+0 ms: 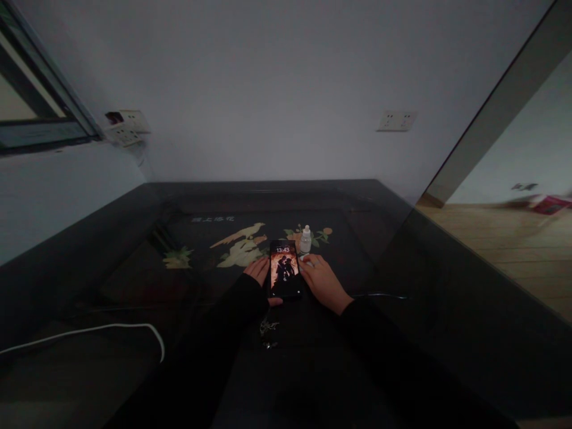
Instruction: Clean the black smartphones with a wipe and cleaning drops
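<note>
A smartphone (285, 271) lies between my hands with its lit screen up, reading 13:43 over a picture of dark figures. My left hand (258, 273) grips its left side, fingers along the edge and thumb at the lower corner. At the right edge, my right hand (324, 283) has its fingers drawn together; a small whitish bit shows by the fingertips, too unclear to name. Just beyond these fingers stands a small clear bottle (305, 241) with a white top. Below the phone hangs or lies a silvery charm strap (268, 330), partly lost in the dark.
The glossy dark table (379, 238) bears a printed bird-and-flower design (241, 245). A white cable (111, 326) curves over the left side. Wall sockets (397, 121) are above the far edge, and a window (40, 83) is at upper left. Wooden floor (504, 232) shows at right.
</note>
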`<action>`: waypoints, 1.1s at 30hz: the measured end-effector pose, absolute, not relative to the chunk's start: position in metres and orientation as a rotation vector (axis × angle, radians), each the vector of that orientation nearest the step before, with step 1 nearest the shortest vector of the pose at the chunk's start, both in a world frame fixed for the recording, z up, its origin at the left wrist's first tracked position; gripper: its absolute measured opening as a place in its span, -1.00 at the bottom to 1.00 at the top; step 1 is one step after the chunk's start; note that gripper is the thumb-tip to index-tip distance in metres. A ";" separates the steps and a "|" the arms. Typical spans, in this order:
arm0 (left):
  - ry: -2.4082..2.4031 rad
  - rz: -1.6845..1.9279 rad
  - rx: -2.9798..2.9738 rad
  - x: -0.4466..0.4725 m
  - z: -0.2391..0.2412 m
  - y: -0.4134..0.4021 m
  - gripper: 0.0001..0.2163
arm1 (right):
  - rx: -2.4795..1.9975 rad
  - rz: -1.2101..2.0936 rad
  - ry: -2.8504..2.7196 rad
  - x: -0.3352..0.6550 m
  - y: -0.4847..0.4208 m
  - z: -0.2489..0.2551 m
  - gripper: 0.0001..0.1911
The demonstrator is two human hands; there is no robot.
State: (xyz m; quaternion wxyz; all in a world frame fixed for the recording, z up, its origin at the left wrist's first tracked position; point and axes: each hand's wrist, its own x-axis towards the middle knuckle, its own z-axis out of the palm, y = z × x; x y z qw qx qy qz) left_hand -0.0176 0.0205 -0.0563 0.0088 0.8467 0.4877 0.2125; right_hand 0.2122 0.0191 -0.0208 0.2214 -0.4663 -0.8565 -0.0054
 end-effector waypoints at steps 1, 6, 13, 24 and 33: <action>1.527 0.663 2.648 -0.017 -0.056 0.020 -0.10 | -1.287 -0.018 -2.368 0.212 0.019 -0.021 -0.68; 1.553 0.628 2.654 -0.015 -0.053 0.017 -0.08 | -1.284 -0.024 -2.368 0.212 0.019 -0.021 -0.69; 1.523 0.636 2.666 -0.018 -0.055 0.020 -0.09 | -1.290 -0.029 -2.370 0.210 0.018 -0.019 -0.71; 1.536 0.644 2.632 -0.017 -0.055 0.020 -0.09 | -1.300 -0.036 -2.367 0.212 0.019 -0.019 -0.72; 1.548 0.646 2.646 -0.017 -0.055 0.018 -0.08 | -1.289 -0.046 -2.375 0.211 0.018 -0.017 -0.71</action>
